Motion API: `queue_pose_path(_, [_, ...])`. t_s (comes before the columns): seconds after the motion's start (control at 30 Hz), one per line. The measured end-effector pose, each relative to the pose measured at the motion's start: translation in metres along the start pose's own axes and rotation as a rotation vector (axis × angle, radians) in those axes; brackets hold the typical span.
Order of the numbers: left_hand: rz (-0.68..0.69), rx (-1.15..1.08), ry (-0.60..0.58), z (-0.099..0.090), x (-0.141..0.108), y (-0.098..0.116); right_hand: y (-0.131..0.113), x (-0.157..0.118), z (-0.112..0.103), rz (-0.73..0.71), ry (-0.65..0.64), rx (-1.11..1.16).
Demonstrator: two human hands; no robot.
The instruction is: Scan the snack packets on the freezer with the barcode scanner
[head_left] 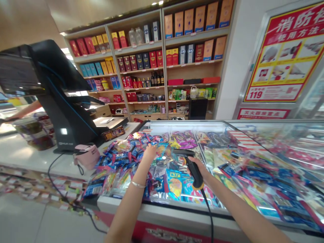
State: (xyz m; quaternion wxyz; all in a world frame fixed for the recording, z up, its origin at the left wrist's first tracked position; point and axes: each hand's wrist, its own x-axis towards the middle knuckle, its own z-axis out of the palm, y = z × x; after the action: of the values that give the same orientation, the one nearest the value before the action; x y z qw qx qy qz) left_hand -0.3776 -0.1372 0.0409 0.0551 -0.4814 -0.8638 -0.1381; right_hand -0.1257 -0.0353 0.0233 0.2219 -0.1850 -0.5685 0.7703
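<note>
My right hand [198,167] is wrapped around the handle of a black and yellow barcode scanner [194,173]; its head points left and a cord hangs from the grip. My left hand [151,151], with a bracelet on the wrist, is closed at the edge of a teal shiny packet [162,151]. The fingertips are small and partly hidden there. The packet is just left of the scanner's head, with a bright spot on it. Below and around both hands are many colourful packets, including a heap of blue and red ones [124,157] on the left.
A glass-topped freezer [162,206] spans the front. On the left, a counter [15,152] holds a black checkout terminal [64,111], a pink cup-shaped item [87,156] and stacked tubs [37,133]. Another person's arm [26,109] reaches in behind the terminal. Shelves [141,49] of boxes stand behind.
</note>
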Motion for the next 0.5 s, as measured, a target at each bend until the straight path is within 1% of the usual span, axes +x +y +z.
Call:
queue_pose_path(0.07, [0.013, -0.010, -0.007, 0.002, 0.005, -0.001, -0.002, -0.002, 0.001, -0.011, -0.008, 0.000])
queue_pose_path(0.13, [0.066, -0.104, 0.004, 0.004, 0.007, -0.003, -0.002, -0.001, 0.001, -0.013, -0.013, 0.000])
queue_pose_path(0.2, [0.154, -0.311, 0.022, 0.007, 0.008, -0.003, 0.001, 0.000, 0.000, -0.004, -0.008, -0.001])
queue_pose_path(0.27, [0.194, -0.574, 0.005, 0.011, 0.008, -0.001, 0.006, 0.003, -0.002, 0.000, 0.007, 0.002])
queue_pose_path(0.37, [0.131, -0.905, -0.101, 0.015, 0.007, 0.006, 0.010, 0.007, -0.004, -0.023, 0.009, 0.026])
queue_pose_path(0.4, [0.108, -0.965, -0.120, 0.015, 0.007, 0.008, 0.010, 0.007, -0.005, -0.031, 0.001, 0.031])
queue_pose_path(0.43, [0.104, -0.990, -0.111, 0.014, 0.006, 0.009, 0.010, 0.007, -0.005, -0.038, -0.005, 0.034])
queue_pose_path(0.5, [0.147, -0.934, -0.015, 0.011, 0.005, 0.010, 0.008, 0.006, -0.004, -0.053, -0.007, 0.036])
